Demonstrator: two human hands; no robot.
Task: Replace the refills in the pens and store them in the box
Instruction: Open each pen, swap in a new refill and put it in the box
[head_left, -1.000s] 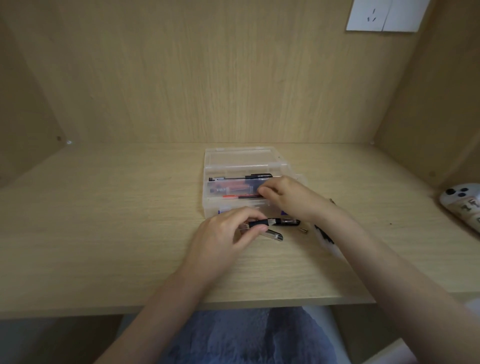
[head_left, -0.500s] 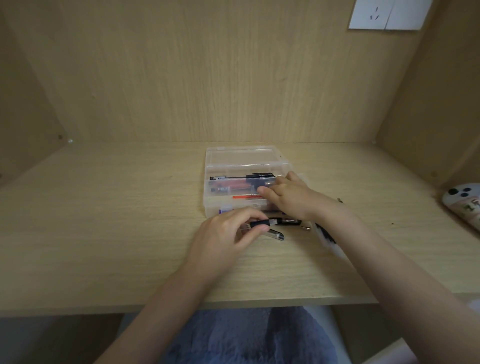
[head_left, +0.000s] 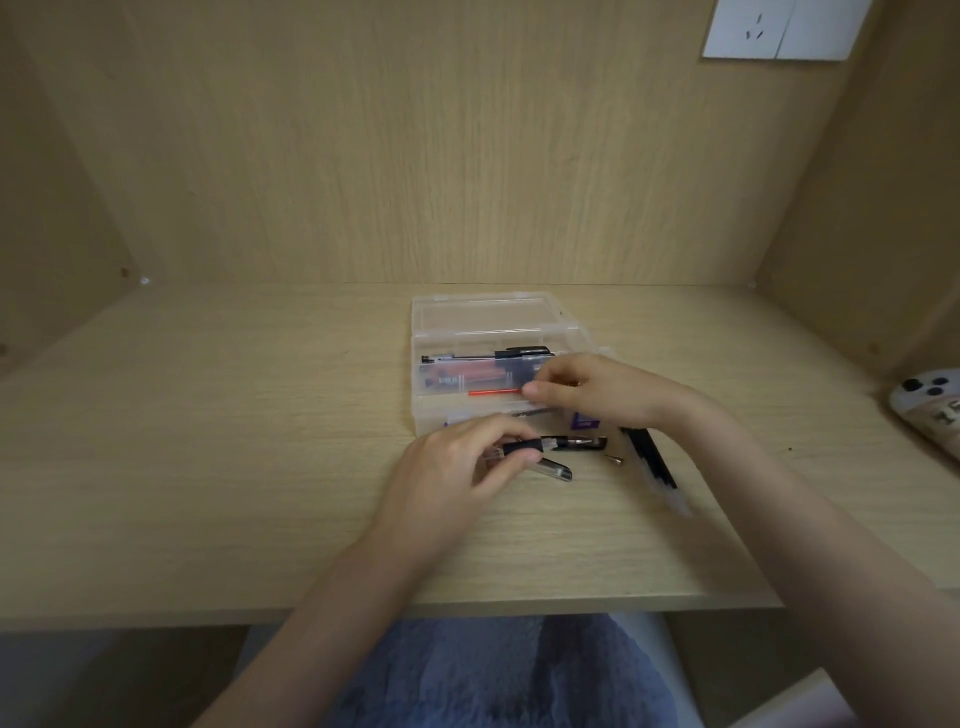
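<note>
Right hand (head_left: 597, 389) pinches red refill (head_left: 493, 393), now drawn further right in box (head_left: 423, 332) | left hand (head_left: 457, 467) grips pen (head_left: 571, 443) | insertion likely next.

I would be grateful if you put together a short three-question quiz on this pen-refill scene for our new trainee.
1. True or false: the clear box has its lid shut.
2. The right hand pinches which thing inside the box? A red refill; B eraser; C ruler.
3. Fill in: the ___ hand holds the pen barrel by its black grip.
Key: 1 false, the lid lies open; 2 A; 3 left hand.
</note>
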